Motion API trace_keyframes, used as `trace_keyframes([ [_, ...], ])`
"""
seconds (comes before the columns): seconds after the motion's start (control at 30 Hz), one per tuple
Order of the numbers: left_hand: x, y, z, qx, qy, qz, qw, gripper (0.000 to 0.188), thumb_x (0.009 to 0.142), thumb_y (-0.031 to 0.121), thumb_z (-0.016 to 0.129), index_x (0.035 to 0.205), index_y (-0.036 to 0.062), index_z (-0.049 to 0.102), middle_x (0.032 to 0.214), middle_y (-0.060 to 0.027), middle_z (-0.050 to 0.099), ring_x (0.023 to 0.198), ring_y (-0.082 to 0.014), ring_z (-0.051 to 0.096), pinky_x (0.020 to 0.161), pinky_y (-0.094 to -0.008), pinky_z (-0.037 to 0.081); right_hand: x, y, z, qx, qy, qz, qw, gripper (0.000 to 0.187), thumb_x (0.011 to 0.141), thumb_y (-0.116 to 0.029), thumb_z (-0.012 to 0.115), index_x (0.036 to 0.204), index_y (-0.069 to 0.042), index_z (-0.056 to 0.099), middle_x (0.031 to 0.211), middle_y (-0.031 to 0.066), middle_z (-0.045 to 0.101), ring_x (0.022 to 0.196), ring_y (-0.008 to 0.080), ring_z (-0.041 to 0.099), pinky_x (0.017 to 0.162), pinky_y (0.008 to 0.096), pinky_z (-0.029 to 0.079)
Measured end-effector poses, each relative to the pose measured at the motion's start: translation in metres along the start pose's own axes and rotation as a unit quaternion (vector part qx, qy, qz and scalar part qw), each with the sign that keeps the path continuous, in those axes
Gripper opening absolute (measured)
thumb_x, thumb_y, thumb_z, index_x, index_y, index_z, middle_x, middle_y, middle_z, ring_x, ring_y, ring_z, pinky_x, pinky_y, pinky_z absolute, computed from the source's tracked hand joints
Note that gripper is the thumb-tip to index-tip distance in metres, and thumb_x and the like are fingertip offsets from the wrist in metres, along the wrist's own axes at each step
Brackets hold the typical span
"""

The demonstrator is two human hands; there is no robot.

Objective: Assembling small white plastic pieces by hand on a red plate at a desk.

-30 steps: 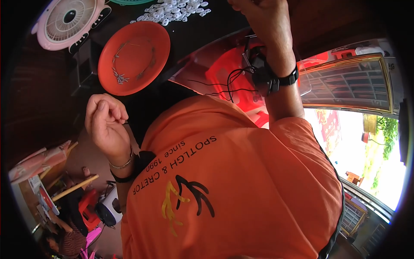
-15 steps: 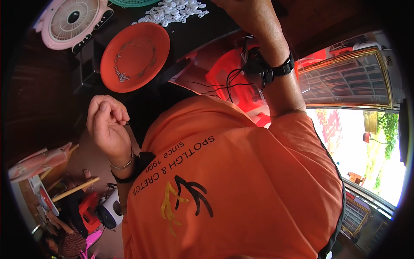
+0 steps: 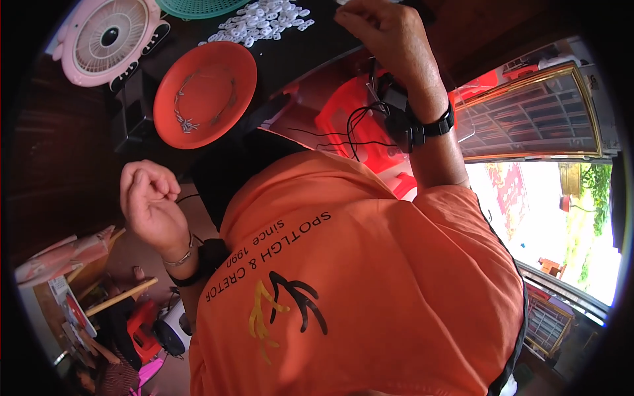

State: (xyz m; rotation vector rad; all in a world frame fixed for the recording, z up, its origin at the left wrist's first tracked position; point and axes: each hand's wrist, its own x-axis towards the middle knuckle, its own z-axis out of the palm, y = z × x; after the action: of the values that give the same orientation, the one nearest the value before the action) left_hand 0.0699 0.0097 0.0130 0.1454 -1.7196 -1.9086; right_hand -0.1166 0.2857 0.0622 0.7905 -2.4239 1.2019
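My left hand (image 3: 152,204) is raised beside the table edge, palm up, its fingers curled in and pressed together. Whether something small is in it I cannot make out. At the top of the view my right hand (image 3: 389,33) hangs over the dark table, fingers bent and closed; what they hold, if anything, is hidden. Between the hands a red-orange plate (image 3: 214,72) carries small grey metal pieces (image 3: 187,123), thinly strewn along its inside and bunched at the near side. Beyond it lies a pile of small white oval pieces (image 3: 261,23) with holes.
A pink fan (image 3: 109,39) stands at the far left, next to a green mesh basket (image 3: 201,6). A black box (image 3: 135,109) sits left of the plate. Black cables (image 3: 350,129) hang below my right wrist, before a red plastic chair (image 3: 340,109).
My left hand has shifted a little left and down. The right hand has come lower into view, showing its closed fingers. The plate and the pile look the same.
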Motion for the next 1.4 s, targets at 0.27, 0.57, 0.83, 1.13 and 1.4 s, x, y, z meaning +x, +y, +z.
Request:
trace_keyframes([
  [0.27,-0.006,-0.004,-0.026,0.015,0.025,0.016,0.999,0.021,0.090,0.016,0.039,0.072,0.0054,0.041,0.061,-0.0039,0.037,0.051,-0.0119,0.036,0.046,-0.0224,0.024,-0.040,0.045,-0.001,-0.060,0.016,0.002,0.998,0.016,0.085,-0.021,0.067,0.094,-0.008,0.069,0.070,0.0046,0.066,0.059,0.0082,0.062,0.054,0.0230,0.047],
  [0.57,-0.017,-0.017,-0.066,0.010,0.062,0.015,0.998,0.021,0.089,0.018,0.041,0.072,0.0064,0.041,0.060,-0.0027,0.036,0.050,-0.0126,0.035,0.046,-0.0232,0.027,-0.108,0.097,-0.014,-0.199,-0.044,0.063,0.977,0.017,0.081,-0.019,0.064,0.091,-0.005,0.065,0.080,0.0139,0.065,0.073,0.0307,0.064,0.064,0.0366,0.050],
  [0.83,-0.002,-0.021,-0.093,0.011,0.096,0.027,0.995,0.020,0.090,0.017,0.041,0.073,0.0067,0.042,0.059,-0.0014,0.036,0.050,-0.0111,0.035,0.047,-0.0222,0.028,-0.191,0.144,-0.009,-0.283,-0.124,0.141,0.941,0.049,0.074,-0.037,0.071,0.111,-0.007,0.059,0.101,0.0138,0.059,0.099,0.0321,0.059,0.082,0.0410,0.049],
  [1.13,0.006,-0.015,-0.069,0.022,0.069,0.029,0.997,0.020,0.090,0.016,0.042,0.073,0.0068,0.042,0.059,-0.0013,0.037,0.051,-0.0110,0.036,0.047,-0.0224,0.030,-0.215,0.179,0.029,-0.287,-0.154,0.223,0.919,0.059,0.078,-0.032,0.069,0.128,-0.010,0.046,0.112,0.0169,0.057,0.103,0.0341,0.059,0.083,0.0430,0.050],
  [1.4,-0.006,-0.021,-0.071,0.051,0.082,0.010,0.995,0.020,0.090,0.017,0.042,0.073,0.0070,0.042,0.059,-0.0014,0.037,0.050,-0.0110,0.036,0.047,-0.0224,0.030,-0.217,0.183,0.032,-0.234,-0.131,0.244,0.932,0.046,0.080,-0.026,0.065,0.121,-0.010,0.050,0.109,0.0182,0.058,0.092,0.0377,0.062,0.077,0.0451,0.052],
])
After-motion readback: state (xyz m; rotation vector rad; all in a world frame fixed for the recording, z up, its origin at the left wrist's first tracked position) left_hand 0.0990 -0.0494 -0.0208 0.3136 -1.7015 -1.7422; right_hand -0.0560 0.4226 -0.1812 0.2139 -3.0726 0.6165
